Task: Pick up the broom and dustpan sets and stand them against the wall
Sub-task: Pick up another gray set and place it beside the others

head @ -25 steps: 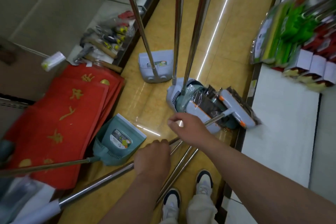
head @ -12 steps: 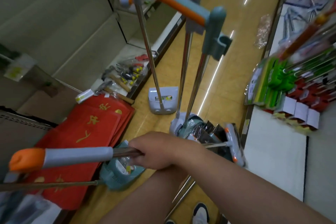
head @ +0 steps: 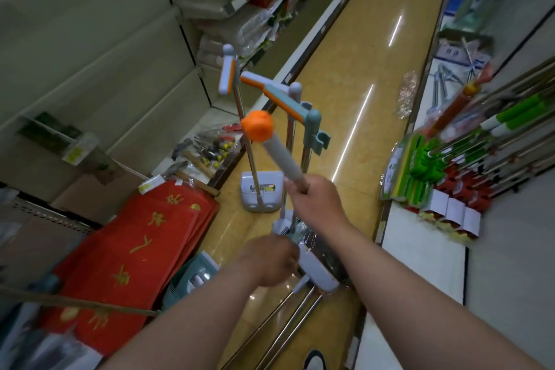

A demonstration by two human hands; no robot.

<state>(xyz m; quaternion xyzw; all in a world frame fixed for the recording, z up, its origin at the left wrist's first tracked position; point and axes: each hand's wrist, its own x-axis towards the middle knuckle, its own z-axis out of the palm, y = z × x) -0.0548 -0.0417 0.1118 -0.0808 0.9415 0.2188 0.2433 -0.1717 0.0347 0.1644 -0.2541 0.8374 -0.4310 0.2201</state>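
My right hand (head: 318,204) is shut on the shaft of a broom just below its grey grip (head: 283,159) with an orange cap (head: 257,125); the handle tilts up and to the left. My left hand (head: 267,258) is closed lower on the same broom, near its white plastic-wrapped head (head: 319,275), though blur hides the fingers. Behind, two sets stand upright: a grey dustpan (head: 262,193) on its pole, and orange-grey handles (head: 270,91) with a teal clip (head: 316,131). A teal dustpan (head: 192,276) lies on the floor at left, its pole (head: 75,304) running left.
Two more metal poles (head: 285,330) lie on the yellow floor by my shoe (head: 313,360). Red mats (head: 129,249) and hammers (head: 195,159) fill the low left shelf. The right shelf (head: 420,252) carries green-handled goods (head: 426,171). The aisle runs on ahead.
The broom handle swung from lying level, pointing left, to pointing up. My right hand slid up to just under the grip, my left hand dropped toward the head, and my view lifted.
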